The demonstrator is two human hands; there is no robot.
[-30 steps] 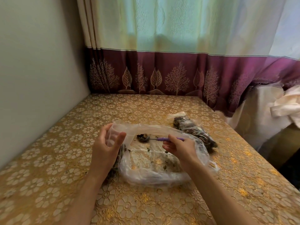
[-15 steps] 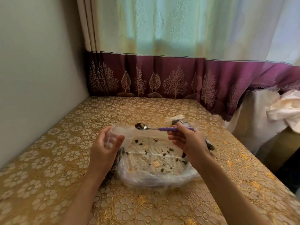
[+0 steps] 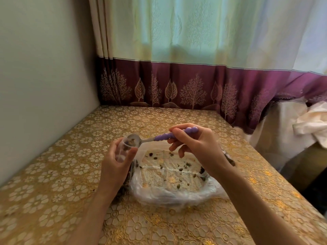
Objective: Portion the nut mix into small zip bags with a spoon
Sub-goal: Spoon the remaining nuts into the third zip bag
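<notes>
Tipping the spoon (image 3: 159, 137) into the small zip bag (image 3: 126, 147) her left hand (image 3: 115, 167) grips; right hand (image 3: 196, 144) pinching the handle; beside it, the big bag (image 3: 177, 191) looks nearly emptied.

Two hands (image 3: 115, 161), one spoon (image 3: 159, 137), one small bag (image 3: 126, 147).

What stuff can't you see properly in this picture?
Head view only:
- Small zip bag: fill level unclear; left hand wraps it, plastic see-through.
- Filled bags: mostly behind the right hand.
- Nut pieces in the big bag: too small to name.
</notes>
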